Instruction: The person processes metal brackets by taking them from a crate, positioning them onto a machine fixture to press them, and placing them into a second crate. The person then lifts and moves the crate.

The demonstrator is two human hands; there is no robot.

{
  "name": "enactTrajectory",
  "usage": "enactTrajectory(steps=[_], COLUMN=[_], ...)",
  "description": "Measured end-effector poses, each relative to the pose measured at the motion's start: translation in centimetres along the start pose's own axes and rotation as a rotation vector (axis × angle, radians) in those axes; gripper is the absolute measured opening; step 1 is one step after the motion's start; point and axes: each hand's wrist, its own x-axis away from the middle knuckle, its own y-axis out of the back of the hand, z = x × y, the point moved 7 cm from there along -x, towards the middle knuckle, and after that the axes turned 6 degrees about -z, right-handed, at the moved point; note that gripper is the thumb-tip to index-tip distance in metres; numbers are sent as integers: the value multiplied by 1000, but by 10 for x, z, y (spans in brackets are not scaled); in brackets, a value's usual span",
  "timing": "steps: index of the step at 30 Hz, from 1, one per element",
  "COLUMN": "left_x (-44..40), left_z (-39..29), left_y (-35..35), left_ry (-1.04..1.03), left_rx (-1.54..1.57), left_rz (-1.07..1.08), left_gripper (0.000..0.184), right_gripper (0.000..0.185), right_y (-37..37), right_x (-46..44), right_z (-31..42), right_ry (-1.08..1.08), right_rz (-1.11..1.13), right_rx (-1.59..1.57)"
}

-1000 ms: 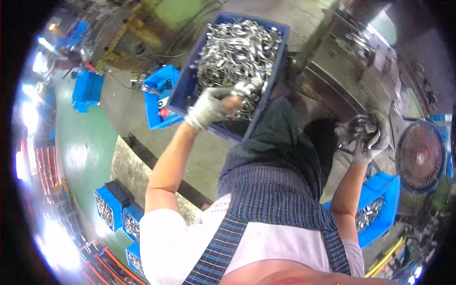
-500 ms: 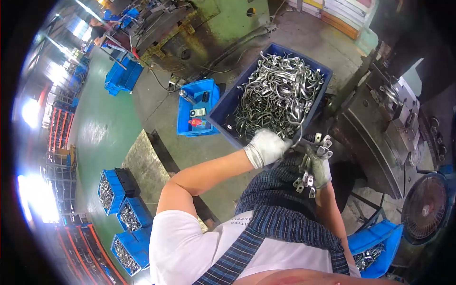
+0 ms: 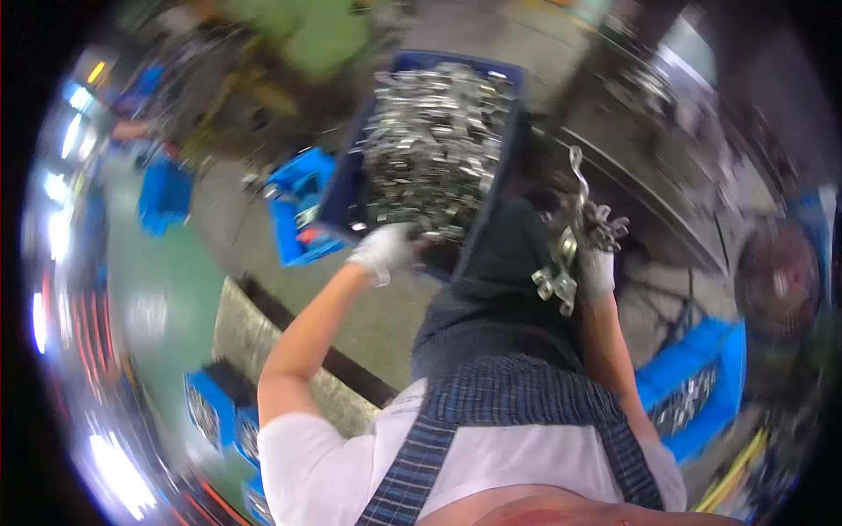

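Note:
My left hand [image 3: 384,251], in a pale glove, is at the near edge of a dark blue bin [image 3: 349,180]. The bin holds a heap of curved shiny metal parts [image 3: 434,145]. Motion smears the fingertips, so their grip is unclear. On the right, my gloved right hand [image 3: 596,267] is closed round a bunch of similar metal parts [image 3: 568,250], beside my dark trousers. One part sticks up above that bunch.
A small blue crate [image 3: 285,223] with items in it stands left of the bin. At the right are a machine [image 3: 640,167], a fan [image 3: 779,279] and a blue crate of parts [image 3: 732,368]. A metal plate [image 3: 241,329] and more blue crates [image 3: 210,399] lie lower left.
My hands were close together half a second ago and are now apart; the left has moved left to the bin's near edge. The right still holds its bunch. The whole view has shifted and blurred.

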Motion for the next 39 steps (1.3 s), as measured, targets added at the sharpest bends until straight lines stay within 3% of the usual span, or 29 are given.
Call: enactTrajectory(steps=[1, 3, 5, 7, 10, 12, 13, 14, 15, 17, 24, 27, 28, 30, 33, 35, 36, 37, 39], left_x=[11, 2, -7, -23, -39, -37, -35, -46, -43, -29, -37, -41, -41, -40, -39, -40, -38, -36, -32], left_z=[-9, 20, 41, 65, 55, 33, 24, 31, 24, 3, -2, -8, -12, -16, -23, -23, -26, -30, -45], left_y=[8, -5, -16, -22, -29, -31, -30, -33, -33, -26, -25, -24, -23, -22, -20, -19, -15, -10, -7], left_ry=[144, 258, 302, 234, -70, -8, 28, -135, -48, 124, 36, 26, 17, 35, 25, 55, 27, 1, -84], left_rx=[20, 490, 799, 614, 605, 632, 640, 757, 725, 641, 780, 790, 819, 844, 824, 830, 801, 778, 764], left_rz=[41, 26, -18, -28, -234, -177, -150, -208, -160, -58, -104, -95, -85, -79, -86, -115, -134, -155, -212], left_gripper=[28, 22, 21, 20, 19, 19, 20, 19, 20, 22, 20, 21, 21, 21, 22, 23, 24, 24, 21], right_gripper=[18, 15, 14, 15, 19, 24, 27, 27, 27, 28, 30, 27, 24, 22, 19, 17, 15, 17, 26], right_y=[23, 67, 111, 136, 170, 186, 192, 198, 198, 197, 200, 201, 201, 204, 213, 216, 221, 215, 192], right_x=[1, 8, 10, 16, 8, -5, -14, -20, -26, -29, -33, -34, -32, -26, -24, -17, -17, -8, 22], right_z=[1, 19, 22, 40, 39, 28, 22, 19, 23, 18, 15, 14, 22, 36, 38, 42, 40, 54, 75], right_ry=[10, -44, 180, 343, 269, 250, 289, 368, 447, 425, 452, 334, 336, 510, 464, 539, 318, 382, 604], right_rz=[-129, -260, -380, -495, -672, -761, -762, -794, -822, -812, -709, -649, -658, -835, -757, -814, -794, -752, -665], right_rx=[-25, 25, 97, -7, 32, 80, 128, 224, 321, 174, 99, -105, 38, 758, 426, 486, 280, 432, 1082])
